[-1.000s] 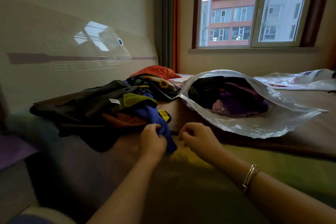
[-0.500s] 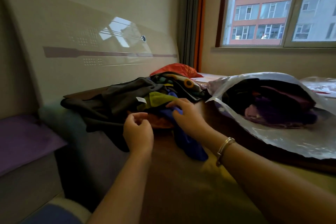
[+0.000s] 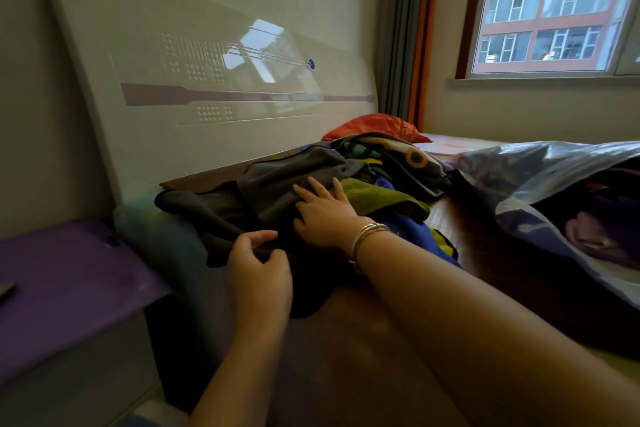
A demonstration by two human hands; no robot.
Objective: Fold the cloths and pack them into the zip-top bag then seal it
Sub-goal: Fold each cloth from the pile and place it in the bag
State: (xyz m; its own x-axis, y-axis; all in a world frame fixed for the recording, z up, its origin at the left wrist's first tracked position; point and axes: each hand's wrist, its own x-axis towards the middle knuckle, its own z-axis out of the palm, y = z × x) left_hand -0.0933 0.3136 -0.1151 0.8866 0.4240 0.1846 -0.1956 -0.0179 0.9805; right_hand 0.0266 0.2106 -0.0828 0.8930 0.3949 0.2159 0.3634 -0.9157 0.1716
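Note:
A heap of cloths lies on the bed by the headboard: a dark grey cloth (image 3: 277, 180) on top, an olive green one (image 3: 381, 198), a blue one (image 3: 415, 232) and a patterned one (image 3: 398, 152). My right hand (image 3: 322, 211) rests flat on the dark grey cloth with fingers spread. My left hand (image 3: 258, 267) pinches the near edge of that same cloth between thumb and fingers. The clear zip-top bag (image 3: 540, 184) lies open at the right, with dark and purple cloths (image 3: 595, 232) inside.
A white headboard (image 3: 214, 87) runs behind the heap. A purple bedside surface (image 3: 62, 274) sits at the left. A red cloth (image 3: 374, 125) lies at the far end of the bed near the curtain (image 3: 408, 28). Brown bedding (image 3: 363, 340) spreads in front.
My view swung left. My right hand moved from the blue cloth up onto the dark grey cloth and flattened. My left hand shifted left and took hold of the grey cloth's edge.

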